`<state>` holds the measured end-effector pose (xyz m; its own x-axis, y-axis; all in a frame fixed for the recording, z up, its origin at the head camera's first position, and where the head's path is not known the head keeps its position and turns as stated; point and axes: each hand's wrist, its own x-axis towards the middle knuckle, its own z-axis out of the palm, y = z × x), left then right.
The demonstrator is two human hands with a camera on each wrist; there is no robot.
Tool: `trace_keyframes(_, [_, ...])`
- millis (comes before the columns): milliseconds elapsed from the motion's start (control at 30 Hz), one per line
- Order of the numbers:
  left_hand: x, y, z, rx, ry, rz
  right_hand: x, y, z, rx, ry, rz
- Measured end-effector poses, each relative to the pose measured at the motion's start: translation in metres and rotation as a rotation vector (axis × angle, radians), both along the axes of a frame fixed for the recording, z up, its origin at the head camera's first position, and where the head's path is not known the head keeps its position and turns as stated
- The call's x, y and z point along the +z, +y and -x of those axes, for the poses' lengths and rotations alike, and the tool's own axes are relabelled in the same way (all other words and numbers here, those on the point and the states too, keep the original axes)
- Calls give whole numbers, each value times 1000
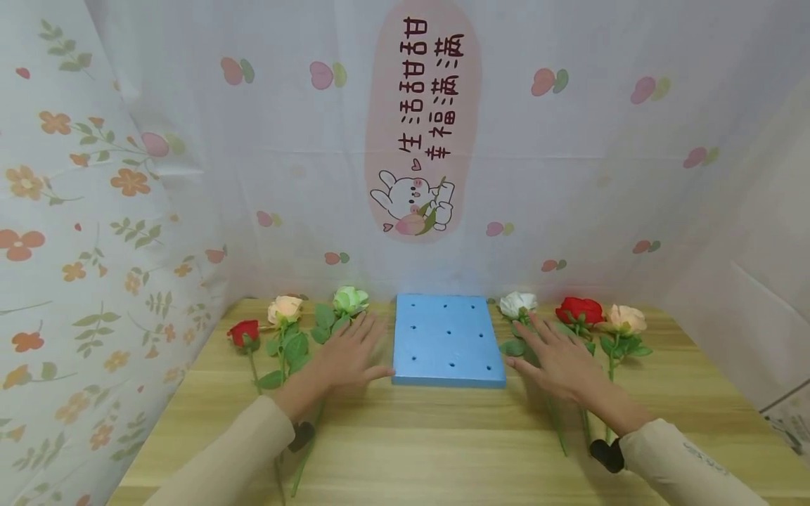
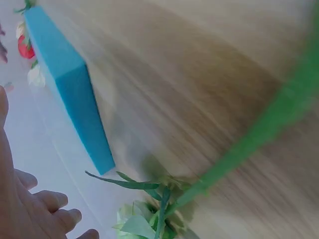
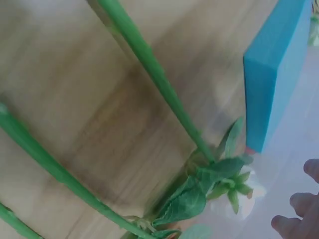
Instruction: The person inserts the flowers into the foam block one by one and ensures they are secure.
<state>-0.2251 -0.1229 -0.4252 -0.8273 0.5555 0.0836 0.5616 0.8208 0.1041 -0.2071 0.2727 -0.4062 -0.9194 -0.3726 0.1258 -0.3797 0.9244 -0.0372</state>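
A flat blue block (image 1: pixel 430 346) with several small holes in its top lies mid-table. To its left my left hand (image 1: pixel 346 356) hovers palm down with fingers spread, holding nothing. Beneath and just beyond that hand is a green rose (image 1: pixel 351 300), its stem running toward me. My right hand (image 1: pixel 562 360), likewise spread and holding nothing, is over the stems right of the block, nearest a white rose (image 1: pixel 517 303). In the left wrist view, fingers (image 2: pixel 52 200) show apart from the green rose's stem (image 2: pixel 239 147). Fingertips (image 3: pixel 301 203) in the right wrist view also stay clear of the flowers.
Farther left lie a peach rose (image 1: pixel 285 309) and a small red rose (image 1: pixel 243 332). On the right are a larger red rose (image 1: pixel 579 310) and another peach rose (image 1: pixel 626 318). A printed curtain (image 1: pixel 304 176) hangs behind the wooden table (image 1: pixel 443 450).
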Motion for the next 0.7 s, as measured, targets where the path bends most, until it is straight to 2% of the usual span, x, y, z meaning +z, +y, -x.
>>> trace_keyframes(100, [3,2,4,27,-44,-38,3,5,8,-10,-11,10])
trace_keyframes(233, [7,7,4,69,-130,-137,3,17,16,-49,-35,45])
trace_keyframes(533, [11,20,6,165,-282,-411,7,48,23,-162,-109,170])
trace_keyframes(700, [14,27,8,253,-386,-580,12,62,26,-212,-161,245])
